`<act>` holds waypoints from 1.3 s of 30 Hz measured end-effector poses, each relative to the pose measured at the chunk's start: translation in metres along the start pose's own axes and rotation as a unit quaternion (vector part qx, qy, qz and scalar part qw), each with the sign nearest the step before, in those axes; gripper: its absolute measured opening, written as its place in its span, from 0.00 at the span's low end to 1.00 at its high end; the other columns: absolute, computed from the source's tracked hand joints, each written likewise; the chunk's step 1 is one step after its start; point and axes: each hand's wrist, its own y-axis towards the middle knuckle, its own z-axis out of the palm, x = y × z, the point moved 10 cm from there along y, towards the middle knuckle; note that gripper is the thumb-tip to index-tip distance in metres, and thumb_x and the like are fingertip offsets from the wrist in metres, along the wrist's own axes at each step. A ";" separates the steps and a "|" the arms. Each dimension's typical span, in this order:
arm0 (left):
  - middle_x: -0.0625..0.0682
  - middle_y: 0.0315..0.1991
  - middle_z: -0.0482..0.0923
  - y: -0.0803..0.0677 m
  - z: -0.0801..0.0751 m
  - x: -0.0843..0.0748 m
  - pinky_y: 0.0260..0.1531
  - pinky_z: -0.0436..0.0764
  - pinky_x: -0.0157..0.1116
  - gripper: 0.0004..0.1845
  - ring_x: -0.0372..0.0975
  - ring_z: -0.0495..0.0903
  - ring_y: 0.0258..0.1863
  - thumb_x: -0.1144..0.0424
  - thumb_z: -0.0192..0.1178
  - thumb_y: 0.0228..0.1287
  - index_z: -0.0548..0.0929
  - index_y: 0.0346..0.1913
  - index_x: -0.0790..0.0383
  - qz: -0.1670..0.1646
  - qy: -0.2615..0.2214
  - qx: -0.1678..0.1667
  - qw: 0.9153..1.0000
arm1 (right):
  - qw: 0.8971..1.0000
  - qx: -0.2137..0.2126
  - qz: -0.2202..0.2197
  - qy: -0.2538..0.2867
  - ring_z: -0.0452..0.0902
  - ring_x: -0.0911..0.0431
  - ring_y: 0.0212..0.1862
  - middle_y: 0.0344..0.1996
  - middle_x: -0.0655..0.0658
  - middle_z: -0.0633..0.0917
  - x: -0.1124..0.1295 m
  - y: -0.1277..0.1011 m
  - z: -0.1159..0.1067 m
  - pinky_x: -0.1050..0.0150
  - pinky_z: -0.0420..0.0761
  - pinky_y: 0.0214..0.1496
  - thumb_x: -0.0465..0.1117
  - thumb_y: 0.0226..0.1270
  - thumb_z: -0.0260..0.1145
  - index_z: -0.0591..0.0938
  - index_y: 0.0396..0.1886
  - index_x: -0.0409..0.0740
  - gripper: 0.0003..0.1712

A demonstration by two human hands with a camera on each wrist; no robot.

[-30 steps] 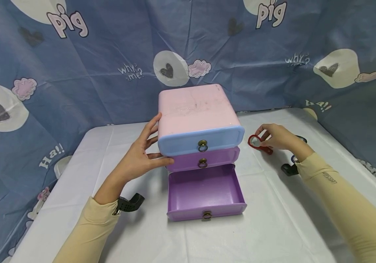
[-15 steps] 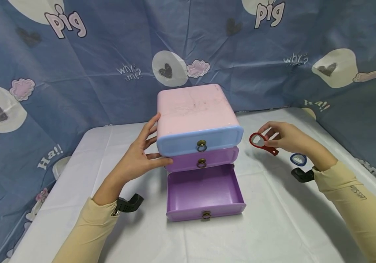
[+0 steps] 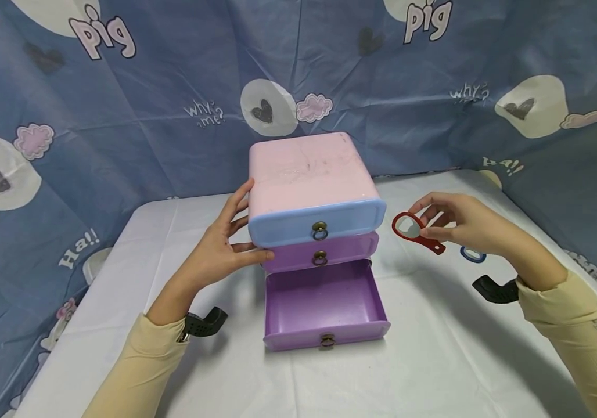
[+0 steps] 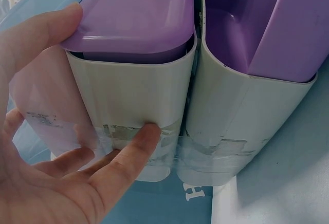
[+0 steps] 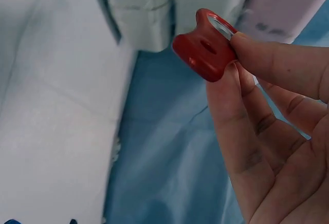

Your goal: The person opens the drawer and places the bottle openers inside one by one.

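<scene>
A stacked drawer cabinet [image 3: 311, 174] stands mid-table, with a pink top and a blue top drawer. Below the shut purple middle drawer [image 3: 348, 251], the purple bottom drawer [image 3: 324, 299] is pulled out, its inside bare. My left hand [image 3: 215, 252] rests against the cabinet's left side, fingers spread along it, thumb at the middle drawer's front edge. Right of the cabinet, my right hand [image 3: 466, 223] pinches a small red magnifying glass [image 3: 431, 244] between thumb and fingers, above the table. In the right wrist view its red handle [image 5: 203, 54] points toward the camera.
A blue-rimmed round piece [image 3: 473, 255] lies on the white tablecloth [image 3: 434, 348] below my right hand, partly hidden. A blue printed curtain [image 3: 173, 157] hangs behind the table. Black wrist mounts [image 3: 494, 289] sit on both arms.
My right hand has lifted the red magnifying glass off the table and drawn slightly right, uncovering the blue-rimmed piece. My left hand and the cabinet have stayed in place.
</scene>
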 end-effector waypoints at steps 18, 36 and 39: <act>0.54 0.85 0.50 0.001 0.000 0.000 0.64 0.85 0.52 0.71 0.52 0.62 0.83 0.75 0.82 0.54 0.48 0.84 0.18 0.003 0.005 -0.001 1.000 | 0.997 0.038 -0.073 0.008 0.89 0.60 0.38 0.38 0.54 0.90 0.048 -0.019 0.013 0.66 0.86 0.43 0.32 0.68 0.77 0.86 0.56 0.56 0.21; 0.53 0.85 0.51 0.000 -0.001 0.000 0.64 0.85 0.53 0.70 0.52 0.61 0.84 0.74 0.82 0.54 0.48 0.84 0.18 0.003 0.005 -0.002 1.000 | 0.994 0.078 -0.077 0.028 0.91 0.63 0.42 0.37 0.57 0.93 0.077 -0.013 0.043 0.65 0.88 0.40 0.37 0.67 0.80 0.91 0.57 0.56 0.20; 0.53 0.85 0.50 0.000 0.000 0.000 0.64 0.85 0.54 0.70 0.52 0.62 0.84 0.74 0.82 0.54 0.48 0.84 0.18 0.003 0.005 -0.001 1.000 | 0.993 0.087 -0.076 0.032 0.91 0.63 0.42 0.38 0.56 0.94 0.080 -0.011 0.052 0.65 0.87 0.38 0.37 0.67 0.79 0.91 0.57 0.54 0.20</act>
